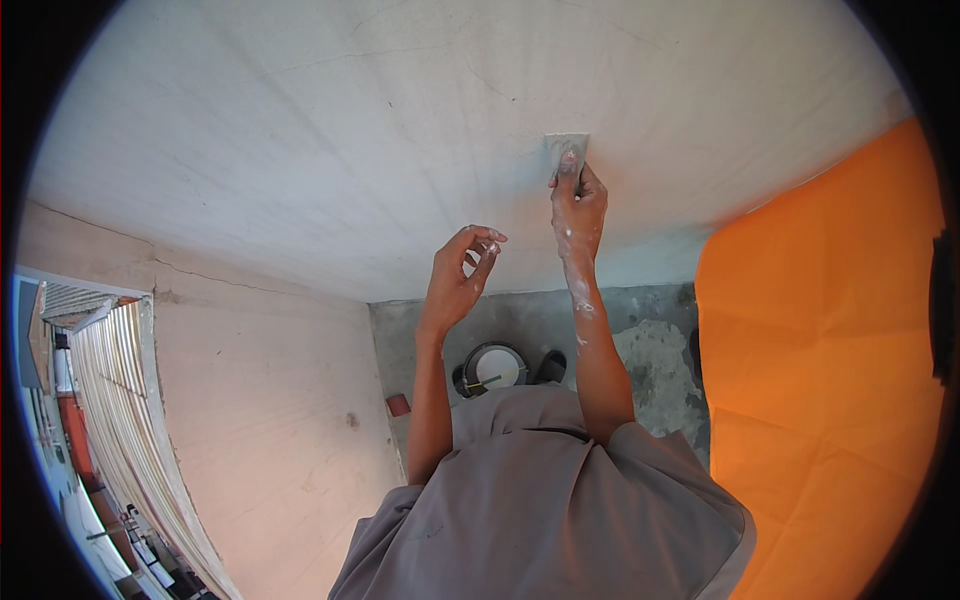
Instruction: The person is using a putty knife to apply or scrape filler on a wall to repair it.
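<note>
My right hand (578, 200) is closed on a flat, squarish grey scraper (567, 143), thumb laid along its face. It holds the scraper against the pale plastered wall (400, 130). White smears cover the thumb, wrist and forearm. Lower and to the left, my left hand (461, 275) hangs in front of the wall, with fingers loosely curved and a gap between them and the thumb. White paste marks its fingertips, and I see nothing held in it.
A black bucket (524, 376) of white material, a stick across it, stands by my feet on the grey floor (650, 350). An orange sheet (810, 330) hangs at the right. A pinkish side wall (270, 390) with a window opening is at the left. A small red block (398, 405) lies near the corner.
</note>
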{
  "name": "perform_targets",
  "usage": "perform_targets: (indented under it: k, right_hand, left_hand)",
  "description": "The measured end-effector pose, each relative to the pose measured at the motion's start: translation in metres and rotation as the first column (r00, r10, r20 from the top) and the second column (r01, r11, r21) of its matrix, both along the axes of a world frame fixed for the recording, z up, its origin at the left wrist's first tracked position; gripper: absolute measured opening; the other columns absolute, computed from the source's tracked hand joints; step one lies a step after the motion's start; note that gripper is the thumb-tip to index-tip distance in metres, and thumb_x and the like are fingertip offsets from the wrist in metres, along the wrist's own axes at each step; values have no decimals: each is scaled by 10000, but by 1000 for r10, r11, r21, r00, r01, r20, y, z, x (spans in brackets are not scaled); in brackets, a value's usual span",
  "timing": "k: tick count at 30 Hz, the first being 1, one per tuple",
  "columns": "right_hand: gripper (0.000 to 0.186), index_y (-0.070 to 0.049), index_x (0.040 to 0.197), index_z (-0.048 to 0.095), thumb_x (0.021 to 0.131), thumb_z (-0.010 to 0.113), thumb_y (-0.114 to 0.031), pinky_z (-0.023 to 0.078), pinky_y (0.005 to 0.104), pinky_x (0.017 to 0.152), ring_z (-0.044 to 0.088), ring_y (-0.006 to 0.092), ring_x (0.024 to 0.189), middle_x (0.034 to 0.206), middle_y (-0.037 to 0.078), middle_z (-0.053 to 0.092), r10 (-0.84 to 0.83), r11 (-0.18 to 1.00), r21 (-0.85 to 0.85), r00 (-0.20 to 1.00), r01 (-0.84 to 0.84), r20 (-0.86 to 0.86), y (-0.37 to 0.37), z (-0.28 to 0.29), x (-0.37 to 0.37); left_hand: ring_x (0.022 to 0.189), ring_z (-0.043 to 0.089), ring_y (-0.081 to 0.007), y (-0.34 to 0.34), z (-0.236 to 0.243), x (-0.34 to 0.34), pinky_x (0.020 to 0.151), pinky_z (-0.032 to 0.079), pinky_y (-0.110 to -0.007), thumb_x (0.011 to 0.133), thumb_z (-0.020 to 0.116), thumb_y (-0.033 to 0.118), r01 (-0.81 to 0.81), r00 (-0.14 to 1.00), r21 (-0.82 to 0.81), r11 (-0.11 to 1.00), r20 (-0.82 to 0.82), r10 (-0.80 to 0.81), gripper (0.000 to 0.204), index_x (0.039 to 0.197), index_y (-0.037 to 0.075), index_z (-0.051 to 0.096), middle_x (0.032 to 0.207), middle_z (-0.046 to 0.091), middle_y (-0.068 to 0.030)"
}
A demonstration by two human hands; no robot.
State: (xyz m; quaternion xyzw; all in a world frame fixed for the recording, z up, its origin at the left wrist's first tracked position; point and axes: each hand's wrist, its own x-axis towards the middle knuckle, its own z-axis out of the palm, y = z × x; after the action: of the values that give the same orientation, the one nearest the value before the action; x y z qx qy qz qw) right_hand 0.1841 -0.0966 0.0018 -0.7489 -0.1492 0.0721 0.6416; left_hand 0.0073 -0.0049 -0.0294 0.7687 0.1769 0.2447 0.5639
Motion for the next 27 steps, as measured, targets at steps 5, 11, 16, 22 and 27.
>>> perform_targets:
  k: [5, 11, 16, 22, 27]
  right_hand:
    - [471, -48, 1089, 784, 1094, 599, -481, 544, 432, 721, 692, 311, 703, 783, 127, 731, -85, 940, -268, 904, 212, 418, -7, 19, 18]
    - [469, -40, 1043, 769, 1095, 599, -474, 529, 432, 697, 667, 289, 680, 724, 112, 693, -90, 962, -216, 942, 166, 324, 0, 7, 19]
    - [501, -15, 985, 733, 1106, 590, -480, 474, 379, 654, 549, 189, 642, 649, 44, 576, 54, 997, 67, 974, -41, -219, 13, -11, 18]
    - [387, -99, 1145, 801, 1076, 605, -425, 579, 499, 795, 734, 443, 852, 907, 188, 788, -16, 886, -424, 926, 188, 377, -14, 39, 22]
    - [391, -91, 1108, 798, 1081, 599, -426, 571, 481, 783, 739, 400, 820, 893, 165, 787, -59, 885, -404, 916, 232, 397, -14, 35, 25]
  left_hand:
    - [836, 631, -126, 8, -17, -7, 752, 500, -306, 1022, 662, 17, -14, 999, -6, 1000, -32, 14, 141, 1154, 55, 695, 1102, 751, -27]
    - [838, 637, -125, 6, -16, -5, 748, 495, -306, 1021, 659, 14, -32, 998, 7, 999, -57, 33, 144, 1157, 52, 692, 1095, 755, -26]
    - [848, 646, -129, 3, -12, -6, 749, 499, -309, 1026, 652, 17, -28, 998, -9, 1000, -48, 27, 142, 1160, 47, 690, 1098, 758, -32]
    - [847, 639, -129, 8, -20, -12, 748, 499, -308, 1033, 652, 30, -70, 996, 10, 997, -61, 71, 136, 1162, 46, 689, 1114, 763, -27]
    - [844, 628, -129, 5, -13, -6, 758, 502, -308, 1034, 659, 39, -30, 999, -23, 999, -36, 29, 138, 1168, 46, 688, 1113, 762, -31]
